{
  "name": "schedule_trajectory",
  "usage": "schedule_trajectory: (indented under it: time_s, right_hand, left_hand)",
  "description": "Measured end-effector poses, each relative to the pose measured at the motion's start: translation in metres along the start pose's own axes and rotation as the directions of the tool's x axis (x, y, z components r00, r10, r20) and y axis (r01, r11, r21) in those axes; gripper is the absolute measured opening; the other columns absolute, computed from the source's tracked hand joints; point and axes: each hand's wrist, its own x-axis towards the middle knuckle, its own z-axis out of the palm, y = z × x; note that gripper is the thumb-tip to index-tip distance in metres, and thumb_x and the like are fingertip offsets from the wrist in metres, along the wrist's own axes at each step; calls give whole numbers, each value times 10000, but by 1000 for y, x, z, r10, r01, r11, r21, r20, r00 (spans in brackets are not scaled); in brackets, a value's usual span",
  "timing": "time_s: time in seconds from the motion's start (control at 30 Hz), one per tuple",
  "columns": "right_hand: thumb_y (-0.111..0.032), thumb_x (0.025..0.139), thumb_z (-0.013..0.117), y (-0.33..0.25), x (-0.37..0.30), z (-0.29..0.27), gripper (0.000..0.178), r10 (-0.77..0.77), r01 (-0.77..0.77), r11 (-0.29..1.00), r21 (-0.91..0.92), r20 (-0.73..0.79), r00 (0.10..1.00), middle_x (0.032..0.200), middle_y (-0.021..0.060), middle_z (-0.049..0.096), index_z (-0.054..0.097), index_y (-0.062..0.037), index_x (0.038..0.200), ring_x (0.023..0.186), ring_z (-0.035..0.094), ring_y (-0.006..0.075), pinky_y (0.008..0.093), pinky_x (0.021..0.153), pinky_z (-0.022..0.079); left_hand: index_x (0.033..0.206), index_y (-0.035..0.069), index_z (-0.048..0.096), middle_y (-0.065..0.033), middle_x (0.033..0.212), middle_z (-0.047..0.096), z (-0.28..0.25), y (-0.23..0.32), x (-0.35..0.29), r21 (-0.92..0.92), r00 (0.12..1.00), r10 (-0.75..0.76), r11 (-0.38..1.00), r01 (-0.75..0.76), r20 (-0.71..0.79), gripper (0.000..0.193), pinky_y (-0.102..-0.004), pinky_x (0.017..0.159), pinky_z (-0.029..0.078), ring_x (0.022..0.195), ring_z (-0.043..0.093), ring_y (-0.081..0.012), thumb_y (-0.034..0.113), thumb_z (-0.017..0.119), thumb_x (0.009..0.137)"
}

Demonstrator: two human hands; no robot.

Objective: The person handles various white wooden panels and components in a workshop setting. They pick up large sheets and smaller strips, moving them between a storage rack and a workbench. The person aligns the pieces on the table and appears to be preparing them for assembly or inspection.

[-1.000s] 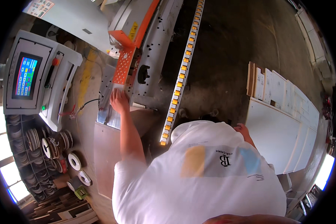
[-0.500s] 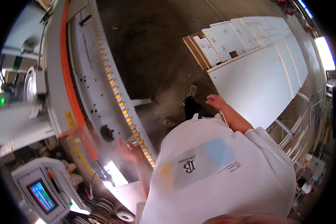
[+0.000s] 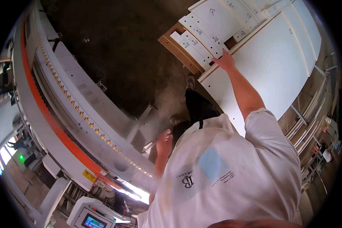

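Observation:
My right hand point(image 3: 226, 60) is stretched out over the far-left edge of a large white panel point(image 3: 262, 76), fingers apart. Its fingertips are at the seam between that panel and narrower white boards point(image 3: 201, 32) with drilled holes and labels; whether they press on the edge I cannot tell. A brown board point(image 3: 178, 47) shows beneath the narrow boards. My left hand point(image 3: 164, 142) hangs low by my left side, its fingers loosely bent and apart with nothing in them. Closest to it is the long machine point(image 3: 114, 125) on my left.
The machine has an orange strip point(image 3: 57, 127) and a row of small yellow rollers point(image 3: 86, 119). A control screen point(image 3: 93, 221) stands at the lower left. Beyond the panel stack, long strips lie on a metal rack point(image 3: 300, 116). Dark concrete floor point(image 3: 114, 41) lies between machine and stack.
My view has turned right, toward the panel stack. The right hand has reached out to the panel's edge. My left hand has come away from the machine's bed to my side.

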Motion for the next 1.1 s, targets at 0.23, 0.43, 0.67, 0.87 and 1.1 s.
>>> schedule_trajectory:
  time_s: [0.23,0.43,0.67,0.87,1.1]
  right_hand:
    - [-584,675,823,-15,61,-20,968,169,-134,943,-303,92,981,1401,137,543,462,-73,1414,1321,513,310,455,1088,406]
    - [-572,629,844,-24,50,11,1016,54,-56,945,-323,-15,998,1327,113,545,450,-76,1424,1279,514,294,470,1081,365]
    - [-531,596,891,-39,54,33,1056,-56,37,989,-146,-129,990,1564,142,407,431,-106,1447,1398,429,313,463,1141,329]
    - [-499,642,863,-56,86,51,952,-15,-12,992,-124,-213,977,1543,120,433,456,-140,1424,1400,420,342,464,1163,323]
    - [-410,678,810,-50,90,37,801,-57,18,988,-154,-253,966,1528,82,450,508,-180,1383,1398,423,295,434,1169,317]
  left_hand:
    - [1288,23,618,-158,1157,722,17,49,88,105,987,-26,994,10,157,347,-333,910,541,1027,714,-226,165,616,972]
    - [1252,27,630,-95,927,727,63,84,242,144,952,-69,989,26,299,353,-338,818,523,887,696,-201,250,625,978]
    - [1289,71,611,-101,1142,694,135,169,381,257,932,271,908,-331,241,411,-386,924,510,1050,653,-255,211,668,907]
    - [1396,101,509,-71,1463,495,139,214,442,452,538,659,320,-833,525,657,-433,1139,373,1391,433,-275,196,770,800]
    - [1476,139,452,19,1595,369,110,214,518,316,195,527,-149,-937,827,635,-424,1213,300,1491,307,-199,177,665,879]
